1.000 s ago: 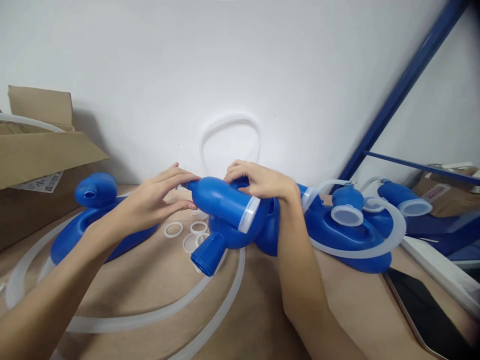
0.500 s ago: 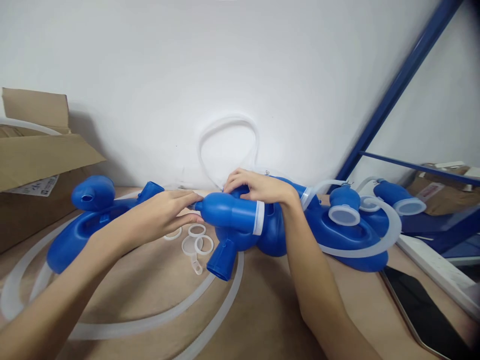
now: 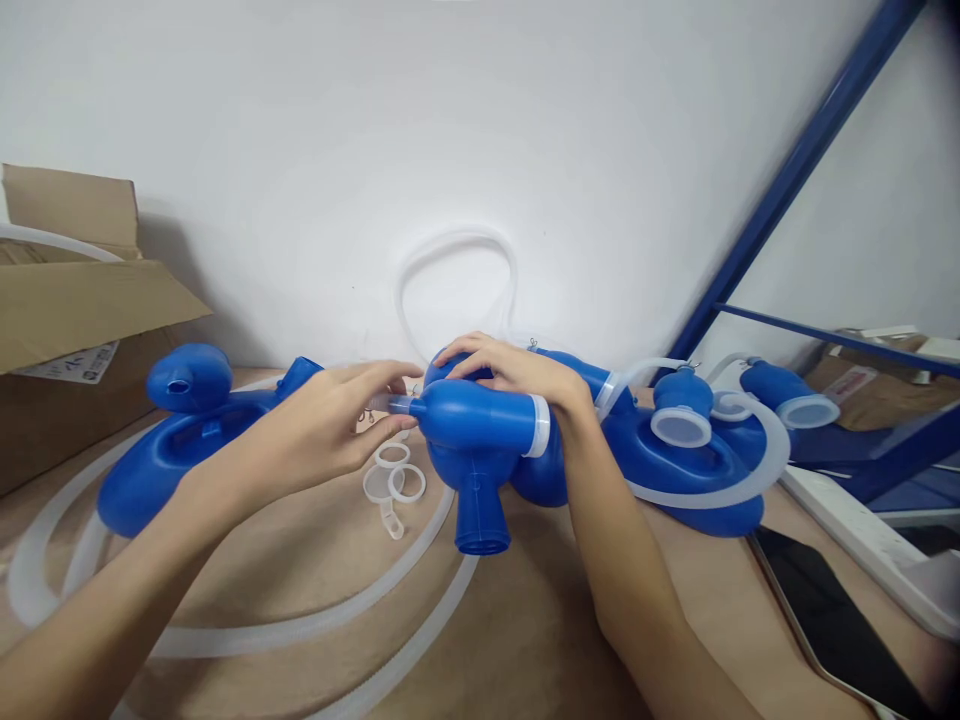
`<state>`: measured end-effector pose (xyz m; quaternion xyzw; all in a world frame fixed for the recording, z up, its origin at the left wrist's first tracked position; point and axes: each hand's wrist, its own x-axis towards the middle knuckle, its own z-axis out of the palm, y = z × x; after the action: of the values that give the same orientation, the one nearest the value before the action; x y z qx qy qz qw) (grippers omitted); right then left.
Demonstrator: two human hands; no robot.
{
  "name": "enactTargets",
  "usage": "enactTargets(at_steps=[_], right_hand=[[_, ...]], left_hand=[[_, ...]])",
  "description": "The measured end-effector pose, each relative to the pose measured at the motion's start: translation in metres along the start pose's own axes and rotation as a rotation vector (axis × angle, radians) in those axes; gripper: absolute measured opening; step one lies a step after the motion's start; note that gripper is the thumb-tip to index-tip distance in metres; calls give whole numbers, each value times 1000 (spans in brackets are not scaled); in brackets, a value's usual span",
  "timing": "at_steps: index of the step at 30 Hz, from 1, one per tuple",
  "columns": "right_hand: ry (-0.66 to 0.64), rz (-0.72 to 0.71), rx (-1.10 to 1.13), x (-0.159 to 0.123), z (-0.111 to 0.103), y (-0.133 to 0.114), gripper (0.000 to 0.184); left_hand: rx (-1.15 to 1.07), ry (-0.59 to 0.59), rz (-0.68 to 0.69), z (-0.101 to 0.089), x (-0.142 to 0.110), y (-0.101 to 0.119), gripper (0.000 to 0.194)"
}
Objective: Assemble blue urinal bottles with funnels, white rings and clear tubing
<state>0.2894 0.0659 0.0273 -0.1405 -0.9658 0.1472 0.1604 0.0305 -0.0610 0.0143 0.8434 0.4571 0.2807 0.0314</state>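
My left hand (image 3: 360, 412) is at the narrow end of a blue plastic cup (image 3: 480, 415), its thumb and fingers around the clear hose (image 3: 401, 404) pushed onto the nozzle. The cup lies sideways, a white ring (image 3: 541, 427) on its wide right end. Beneath it is a blue urinal bottle (image 3: 450, 470), its open neck (image 3: 482, 515) pointing towards me. My right hand (image 3: 499, 362) reaches over the cup, with its fingers curled on the blue part behind it. Their grip is partly hidden. A small metal clip (image 3: 369, 415) shows under my left palm.
White rings (image 3: 407, 484) lie on the table. Another blue bottle (image 3: 127, 490) and a cardboard box (image 3: 75, 420) are at left. More blue bottles (image 3: 690, 510) with hoses stand at right, near a phone (image 3: 832, 610) and a blue rack (image 3: 787, 180). Hose (image 3: 330, 635) loops across the front.
The cup has shifted slightly right, and the bottle's neck has swung round to face me. My left thumb and fingers have spread apart at the nozzle, exposing the hose end.
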Motion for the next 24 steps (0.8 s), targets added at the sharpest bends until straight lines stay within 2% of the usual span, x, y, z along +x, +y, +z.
enactTargets(at_steps=[2,4,7,13,18,21,24], right_hand=[[-14,-19,18,2,1,3,41],[-21,-40,38,4,3,4,39],[-6,-58,66,7,5,6,38],[-28,-28,95,11,8,12,42],[-24,-1,110,12,10,15,39],[-18,-11,153,12,11,17,38],[-21,-35,211,14,12,20,35]], left_hand=[[15,56,68,1,-2,0,38],[54,52,115,3,-3,1,34],[79,33,88,6,-4,-1,31],[25,-50,52,14,1,-16,46],[108,-72,26,19,6,-22,50],[183,-44,104,22,8,-25,55],[262,42,228,28,9,-31,59]])
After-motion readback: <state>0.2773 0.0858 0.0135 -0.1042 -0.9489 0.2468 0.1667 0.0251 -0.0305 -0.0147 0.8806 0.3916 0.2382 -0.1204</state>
